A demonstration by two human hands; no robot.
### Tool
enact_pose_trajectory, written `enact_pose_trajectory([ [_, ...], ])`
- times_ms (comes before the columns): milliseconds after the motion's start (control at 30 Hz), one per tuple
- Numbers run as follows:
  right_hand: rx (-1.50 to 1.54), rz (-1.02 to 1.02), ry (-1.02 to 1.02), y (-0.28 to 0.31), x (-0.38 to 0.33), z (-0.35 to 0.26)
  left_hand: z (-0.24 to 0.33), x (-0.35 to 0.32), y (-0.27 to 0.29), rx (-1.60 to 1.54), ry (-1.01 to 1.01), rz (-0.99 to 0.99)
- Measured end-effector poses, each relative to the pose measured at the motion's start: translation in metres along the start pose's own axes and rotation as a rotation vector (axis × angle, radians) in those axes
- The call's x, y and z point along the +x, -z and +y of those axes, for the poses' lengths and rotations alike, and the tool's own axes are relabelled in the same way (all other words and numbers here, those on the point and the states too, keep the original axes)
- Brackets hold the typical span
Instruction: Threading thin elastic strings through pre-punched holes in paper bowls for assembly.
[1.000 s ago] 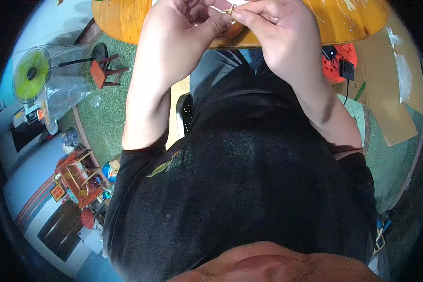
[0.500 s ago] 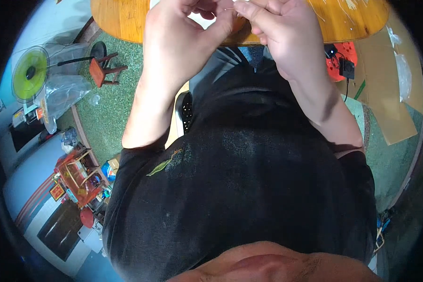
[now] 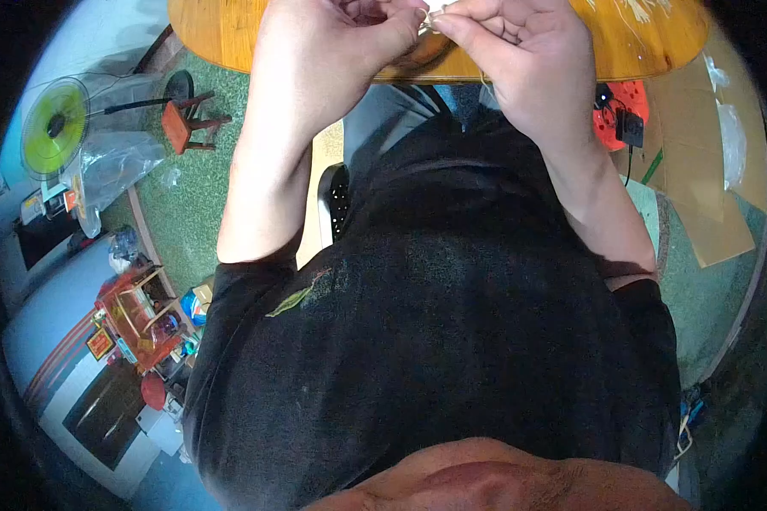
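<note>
My left hand (image 3: 337, 43) and my right hand (image 3: 520, 51) are raised together at the top of the view, over the near edge of a round wooden table (image 3: 222, 34). Their fingertips meet and pinch a small pale thing (image 3: 430, 19) between them; it is mostly hidden by the fingers, and I cannot tell what it is. A thin pale strand (image 3: 484, 78) hangs by the right palm. My black shirt (image 3: 452, 341) fills the lower middle of the view.
A green floor (image 3: 196, 196) lies below. On the left stand a small red stool (image 3: 183, 128), a green fan (image 3: 55, 128) and a cluttered red shelf (image 3: 136, 319). A red device with a black cable (image 3: 622, 115) and brown cardboard sheets (image 3: 707, 170) lie on the right.
Both hands have drifted slightly up and closer together, with the fingers working at the small thing pinched between them. Nothing else has moved.
</note>
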State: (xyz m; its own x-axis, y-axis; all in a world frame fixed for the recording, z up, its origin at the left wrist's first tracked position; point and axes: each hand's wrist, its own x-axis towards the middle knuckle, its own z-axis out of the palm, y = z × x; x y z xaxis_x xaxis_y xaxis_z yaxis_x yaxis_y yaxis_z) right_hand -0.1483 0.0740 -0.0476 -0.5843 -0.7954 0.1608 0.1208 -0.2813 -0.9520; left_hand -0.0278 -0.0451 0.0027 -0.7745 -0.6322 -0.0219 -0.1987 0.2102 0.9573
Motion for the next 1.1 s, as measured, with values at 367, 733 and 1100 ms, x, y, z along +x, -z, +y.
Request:
enact_pose_trajectory([
  [367,-0.409,0.129,0.484,-0.004,-0.008,0.008,0.003,-0.011,-0.002,-0.142,-0.092,-0.064],
  [733,-0.365,0.027,0.684,0.013,-0.001,0.044,-0.006,0.004,0.01,-0.267,0.023,-0.178],
  [1100,0.204,0.017,0.309,0.023,-0.024,0.028,0.002,-0.001,-0.002,-0.007,-0.016,-0.046],
])
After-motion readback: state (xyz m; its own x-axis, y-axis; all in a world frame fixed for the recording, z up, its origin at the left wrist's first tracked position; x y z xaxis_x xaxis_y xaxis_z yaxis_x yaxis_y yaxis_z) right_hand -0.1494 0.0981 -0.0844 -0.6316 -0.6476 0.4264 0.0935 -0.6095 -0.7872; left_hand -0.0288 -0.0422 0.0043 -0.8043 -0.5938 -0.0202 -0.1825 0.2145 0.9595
